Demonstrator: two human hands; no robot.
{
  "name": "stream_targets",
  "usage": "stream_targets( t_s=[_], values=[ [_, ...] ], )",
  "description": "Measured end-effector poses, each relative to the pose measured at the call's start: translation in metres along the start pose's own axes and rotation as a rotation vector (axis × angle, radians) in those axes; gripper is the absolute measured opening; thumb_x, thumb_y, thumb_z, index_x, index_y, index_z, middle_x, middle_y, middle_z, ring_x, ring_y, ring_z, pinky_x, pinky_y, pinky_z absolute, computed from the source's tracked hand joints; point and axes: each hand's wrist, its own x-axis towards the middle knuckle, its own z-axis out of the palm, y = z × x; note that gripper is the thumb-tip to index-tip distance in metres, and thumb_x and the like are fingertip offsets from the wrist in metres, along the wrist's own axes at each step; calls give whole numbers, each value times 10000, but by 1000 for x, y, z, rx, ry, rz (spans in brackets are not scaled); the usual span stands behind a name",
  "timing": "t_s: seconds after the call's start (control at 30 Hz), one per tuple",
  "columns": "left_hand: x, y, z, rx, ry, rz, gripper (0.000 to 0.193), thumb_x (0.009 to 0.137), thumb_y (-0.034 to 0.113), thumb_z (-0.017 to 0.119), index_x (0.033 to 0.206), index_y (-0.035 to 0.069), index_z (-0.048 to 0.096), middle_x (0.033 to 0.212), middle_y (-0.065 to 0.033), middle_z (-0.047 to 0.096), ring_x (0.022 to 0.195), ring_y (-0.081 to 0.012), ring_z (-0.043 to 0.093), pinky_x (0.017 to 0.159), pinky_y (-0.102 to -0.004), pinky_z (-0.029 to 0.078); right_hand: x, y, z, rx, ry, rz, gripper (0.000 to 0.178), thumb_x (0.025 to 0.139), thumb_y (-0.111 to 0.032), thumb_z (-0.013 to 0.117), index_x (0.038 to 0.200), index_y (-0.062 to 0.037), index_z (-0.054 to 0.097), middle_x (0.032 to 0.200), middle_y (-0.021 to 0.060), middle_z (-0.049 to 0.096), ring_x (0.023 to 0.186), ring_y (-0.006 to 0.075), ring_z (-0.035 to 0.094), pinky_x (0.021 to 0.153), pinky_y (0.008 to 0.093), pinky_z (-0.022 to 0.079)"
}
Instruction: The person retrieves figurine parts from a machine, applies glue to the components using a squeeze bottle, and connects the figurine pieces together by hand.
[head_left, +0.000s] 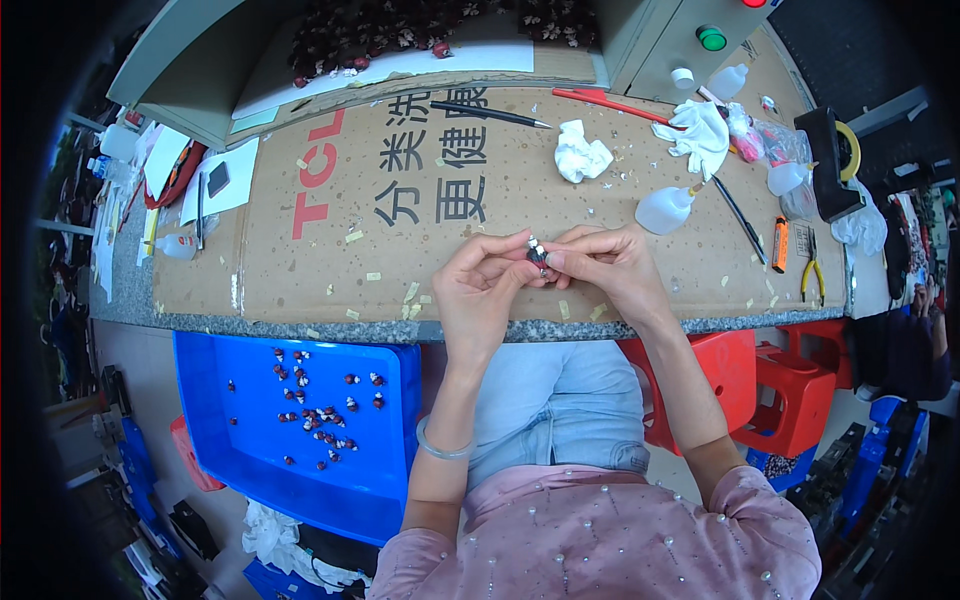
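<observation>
Between the fingertips of both hands I hold a small figurine, dark in the middle with white at the top and some red lower down. My left hand pinches it from the left, thumb and forefinger closed. From the other side my right hand grips it with thumb and fingers. Both hands are just above the front edge of the cardboard-covered bench. Fingers hide part of the figurine. At lower left, a blue tray holds several small red, white and dark figurines.
A squeeze bottle stands right of my hands, near crumpled tissue. Farther right lie a black pen, an orange box cutter and yellow-handled pliers. A grey cabinet at the back holds many dark figurines. Red stools stand below right.
</observation>
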Motion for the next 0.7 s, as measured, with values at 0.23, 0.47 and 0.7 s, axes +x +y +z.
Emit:
stream_targets(
  t_s=[0.23, 0.47, 0.7],
  values=[
    [3, 2, -4, -32, -61, -70, 187, 762, -154, 610, 936, -90, 584, 822, -175, 655, 730, -181, 666, 667, -263, 573, 1, -2, -5, -70, -50, 1, 93, 788, -15, 665, 858, 26, 709, 742, 73, 621, 605, 80, 573, 521, 196, 445],
    [1, -1, -6, 12, -75, -73, 171, 750, -151, 624, 909, -93, 601, 828, -174, 657, 723, -172, 665, 658, -261, 574, 0, -3, -5, -67, -69, 17, 80, 769, 8, 662, 826, 40, 708, 709, 71, 616, 554, 82, 570, 490, 205, 447],
    [0, -4, -8, 30, -104, -10, 149, 751, -154, 623, 888, -97, 613, 803, -138, 644, 708, -159, 659, 651, -255, 568, -1, -3, -6, -87, -94, 21, 114, 749, 40, 643, 844, 52, 705, 676, 73, 617, 532, 89, 574, 487, 211, 459]
  ],
)
